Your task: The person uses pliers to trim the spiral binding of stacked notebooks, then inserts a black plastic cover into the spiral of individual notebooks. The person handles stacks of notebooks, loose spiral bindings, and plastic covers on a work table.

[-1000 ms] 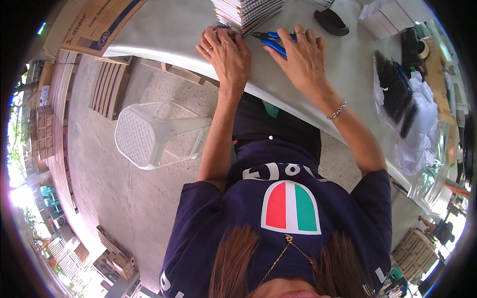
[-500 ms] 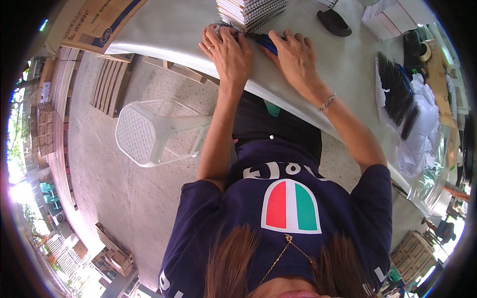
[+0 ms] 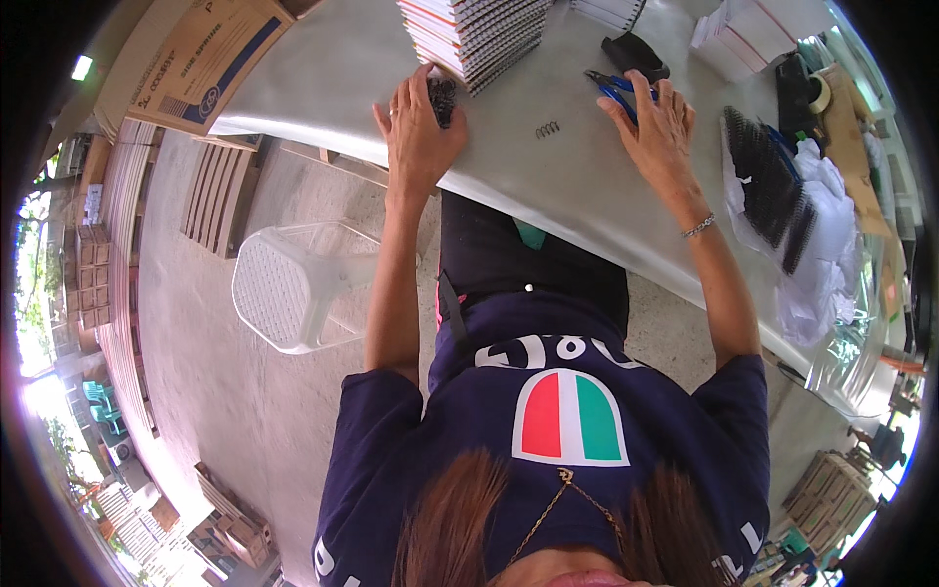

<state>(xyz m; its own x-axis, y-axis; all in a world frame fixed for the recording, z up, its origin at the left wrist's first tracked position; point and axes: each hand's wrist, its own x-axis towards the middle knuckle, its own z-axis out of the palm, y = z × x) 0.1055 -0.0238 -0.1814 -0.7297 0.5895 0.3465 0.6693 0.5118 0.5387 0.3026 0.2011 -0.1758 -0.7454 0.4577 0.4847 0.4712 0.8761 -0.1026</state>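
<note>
My left hand [image 3: 416, 137] is at the table's front edge, its fingers curled around a small clump of black coil pieces [image 3: 442, 100]. Just beyond it stands a stack of spiral-bound notebooks [image 3: 479, 39], black coils along one side. To the right, my right hand [image 3: 660, 132] has blue-handled cutting pliers [image 3: 616, 93] between thumb and fingers, low over the tabletop. The jaws point away to the left. A short loose piece of black coil [image 3: 548, 129] lies on the table between my hands. Behind the pliers rests a dark, rounded object [image 3: 636, 57].
White-covered notebooks [image 3: 753, 39] stand at the far right. Long black coils [image 3: 768, 181] lie on crumpled white plastic [image 3: 827, 225], near a tape roll [image 3: 828, 96]. A cardboard box [image 3: 210, 64] sits at the far left. On the floor stands a white plastic stool [image 3: 279, 289].
My hands have moved apart from beside the stack. The right went right with the pliers; the left shifted slightly left and nearer, around the coil pieces. The loose coil now shows.
</note>
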